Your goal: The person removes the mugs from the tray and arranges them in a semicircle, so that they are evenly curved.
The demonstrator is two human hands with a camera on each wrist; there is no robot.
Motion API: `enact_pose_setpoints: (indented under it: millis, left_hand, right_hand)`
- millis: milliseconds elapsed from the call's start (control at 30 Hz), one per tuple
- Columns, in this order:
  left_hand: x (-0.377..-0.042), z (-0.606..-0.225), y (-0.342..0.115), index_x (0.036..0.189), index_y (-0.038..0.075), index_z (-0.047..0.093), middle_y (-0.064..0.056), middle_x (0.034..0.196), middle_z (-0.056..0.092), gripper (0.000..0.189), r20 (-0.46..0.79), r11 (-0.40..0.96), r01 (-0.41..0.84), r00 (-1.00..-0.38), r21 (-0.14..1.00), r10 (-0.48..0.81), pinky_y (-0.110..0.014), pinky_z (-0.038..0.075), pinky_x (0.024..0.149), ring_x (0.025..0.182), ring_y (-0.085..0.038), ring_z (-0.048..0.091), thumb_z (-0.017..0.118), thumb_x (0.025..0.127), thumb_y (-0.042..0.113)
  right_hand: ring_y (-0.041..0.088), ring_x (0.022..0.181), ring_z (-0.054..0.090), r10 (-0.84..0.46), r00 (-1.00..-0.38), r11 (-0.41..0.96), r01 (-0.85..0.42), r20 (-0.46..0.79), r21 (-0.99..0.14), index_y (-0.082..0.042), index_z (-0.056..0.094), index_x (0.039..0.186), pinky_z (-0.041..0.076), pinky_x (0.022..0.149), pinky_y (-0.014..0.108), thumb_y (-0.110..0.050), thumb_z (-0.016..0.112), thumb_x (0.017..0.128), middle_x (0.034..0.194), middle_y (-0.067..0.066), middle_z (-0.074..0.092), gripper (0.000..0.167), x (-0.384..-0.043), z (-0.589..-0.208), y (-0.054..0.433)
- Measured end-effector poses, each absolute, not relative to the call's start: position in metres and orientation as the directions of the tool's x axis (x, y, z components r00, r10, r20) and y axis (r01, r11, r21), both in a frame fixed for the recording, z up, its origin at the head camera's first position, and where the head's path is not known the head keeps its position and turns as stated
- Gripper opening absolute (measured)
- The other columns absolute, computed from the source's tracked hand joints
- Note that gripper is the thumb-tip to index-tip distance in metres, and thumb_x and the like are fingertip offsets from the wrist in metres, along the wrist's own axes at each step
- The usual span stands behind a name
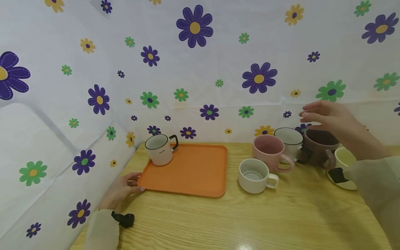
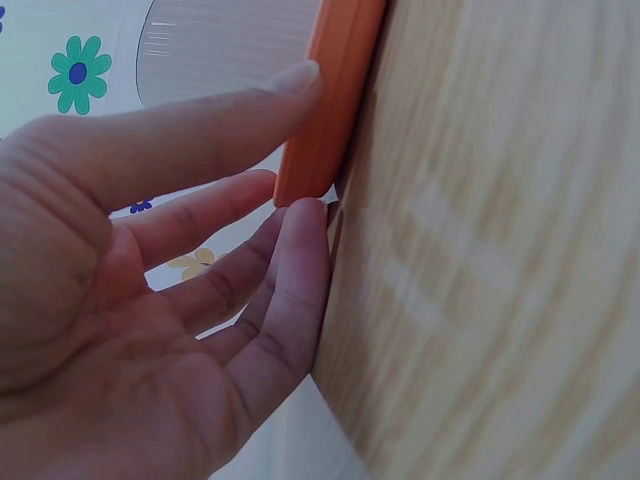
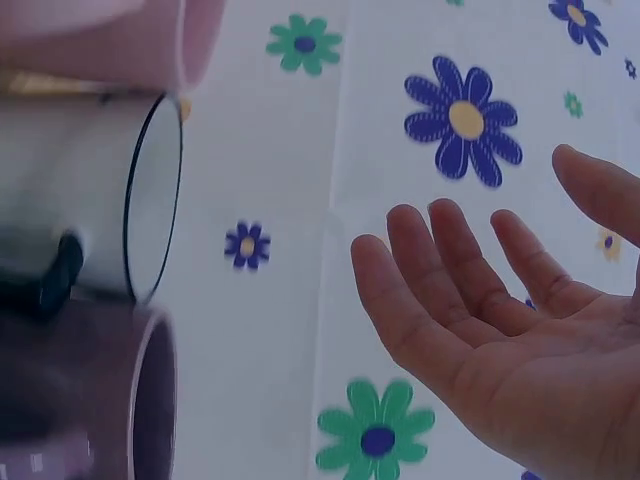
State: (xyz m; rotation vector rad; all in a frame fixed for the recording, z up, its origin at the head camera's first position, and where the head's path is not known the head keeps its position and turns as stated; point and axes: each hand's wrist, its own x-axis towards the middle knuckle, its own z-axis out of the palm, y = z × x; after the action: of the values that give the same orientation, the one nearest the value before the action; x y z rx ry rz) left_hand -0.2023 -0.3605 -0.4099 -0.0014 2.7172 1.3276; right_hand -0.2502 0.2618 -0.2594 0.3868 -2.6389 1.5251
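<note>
An orange tray lies on the table, with a white dark-rimmed mug upright on its back left part. At the tray's front left corner my left hand holds the edge between thumb and fingers. In the left wrist view, the thumb lies against the orange side wall. My right hand is raised with loosely spread fingers above a dark brownish mug, holding nothing. Beside that mug stand another white dark-rimmed mug and a pink mug.
In front of the pink mug sits a low white cup, handle to the right. A pale yellow-green cup on a saucer is partly covered by the right sleeve. A flower-patterned cloth hangs behind and left of the wooden table.
</note>
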Motion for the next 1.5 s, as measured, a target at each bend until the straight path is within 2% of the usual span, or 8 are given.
enact_pose_setpoints:
  millis: [100, 200, 233, 400, 533, 967, 1267, 1500]
  left_hand:
    - [-0.201, -0.407, -0.358, 0.146, -0.011, 0.043, -0.031, 0.133, 0.054, 0.068, -0.116, 0.610, -0.065, -0.992, 0.790, 0.044, -0.044, 0.052, 0.094, 0.115, -0.039, 0.061, 0.077, 0.089, 0.006]
    - [-0.202, -0.406, -0.356, 0.146, -0.011, 0.044, -0.031, 0.133, 0.054, 0.067, -0.121, 0.611, -0.073, -0.992, 0.788, 0.037, -0.045, 0.052, 0.095, 0.116, -0.040, 0.061, 0.077, 0.089, 0.006]
    - [-0.202, -0.406, -0.355, 0.146, -0.011, 0.044, -0.032, 0.133, 0.054, 0.067, -0.121, 0.609, -0.074, -0.992, 0.790, 0.037, -0.045, 0.052, 0.095, 0.116, -0.040, 0.060, 0.077, 0.089, 0.005]
    - [-0.203, -0.408, -0.356, 0.146, -0.011, 0.044, -0.031, 0.133, 0.053, 0.068, -0.132, 0.597, -0.086, -0.991, 0.798, 0.034, -0.045, 0.052, 0.094, 0.116, -0.040, 0.060, 0.077, 0.089, 0.005]
    - [-0.203, -0.410, -0.356, 0.147, -0.010, 0.042, -0.031, 0.134, 0.053, 0.068, -0.143, 0.586, -0.092, -0.989, 0.805, 0.042, -0.046, 0.052, 0.095, 0.116, -0.039, 0.060, 0.076, 0.090, 0.005]
    - [-0.202, -0.406, -0.353, 0.145, -0.010, 0.045, -0.031, 0.133, 0.054, 0.068, -0.131, 0.589, -0.089, -0.991, 0.803, 0.028, -0.044, 0.052, 0.094, 0.116, -0.040, 0.060, 0.078, 0.088, 0.005]
    - [-0.202, -0.407, -0.354, 0.145, -0.010, 0.046, -0.030, 0.132, 0.055, 0.068, -0.134, 0.600, -0.096, -0.991, 0.794, 0.018, -0.046, 0.051, 0.095, 0.114, -0.038, 0.061, 0.078, 0.087, 0.006]
    - [-0.201, -0.405, -0.353, 0.145, -0.010, 0.046, -0.029, 0.133, 0.054, 0.068, -0.133, 0.595, -0.097, -0.991, 0.798, 0.016, -0.045, 0.051, 0.094, 0.114, -0.037, 0.060, 0.078, 0.087, 0.007]
  right_hand:
    - [-0.008, 0.096, 0.059, -0.201, -0.965, 0.482, -0.250, 0.171, -0.840, 0.006, 0.041, 0.142, 0.052, 0.079, 0.015, -0.026, 0.054, 0.106, 0.123, 0.001, 0.063, 0.050, -0.253, -0.259, 0.243]
    - [-0.005, 0.099, 0.057, -0.218, -0.962, 0.478, -0.253, 0.165, -0.841, 0.007, 0.038, 0.147, 0.051, 0.081, 0.014, -0.029, 0.052, 0.107, 0.139, 0.025, 0.050, 0.055, -0.255, -0.259, 0.224]
    - [-0.002, 0.102, 0.058, -0.223, -0.960, 0.470, -0.256, 0.167, -0.845, 0.006, 0.038, 0.147, 0.051, 0.083, 0.015, -0.029, 0.051, 0.107, 0.141, 0.027, 0.048, 0.055, -0.256, -0.259, 0.218]
    - [0.024, 0.122, 0.055, -0.256, -0.959, 0.405, -0.221, 0.122, -0.887, 0.006, 0.036, 0.148, 0.049, 0.098, 0.032, -0.030, 0.050, 0.108, 0.145, 0.025, 0.046, 0.056, -0.262, -0.258, 0.187]
    - [0.036, 0.130, 0.050, -0.284, -0.955, 0.346, -0.182, 0.082, -0.920, 0.005, 0.035, 0.149, 0.043, 0.106, 0.046, -0.027, 0.050, 0.108, 0.146, 0.024, 0.045, 0.054, -0.266, -0.257, 0.164]
    - [0.040, 0.125, 0.055, -0.327, -0.943, 0.250, -0.153, 0.065, -0.956, 0.007, 0.044, 0.140, 0.046, 0.104, 0.048, -0.016, 0.055, 0.105, 0.137, 0.026, 0.053, 0.043, -0.277, -0.266, 0.101]
    - [0.042, 0.125, 0.054, -0.376, -0.926, 0.195, -0.104, 0.024, -0.975, 0.007, 0.044, 0.141, 0.045, 0.105, 0.048, -0.016, 0.056, 0.105, 0.136, 0.027, 0.053, 0.044, -0.285, -0.280, 0.065]
    - [0.037, 0.122, 0.057, -0.373, -0.928, 0.210, -0.063, -0.020, -0.976, 0.004, 0.046, 0.141, 0.047, 0.103, 0.045, -0.018, 0.058, 0.104, 0.136, 0.024, 0.054, 0.044, -0.292, -0.288, 0.035]
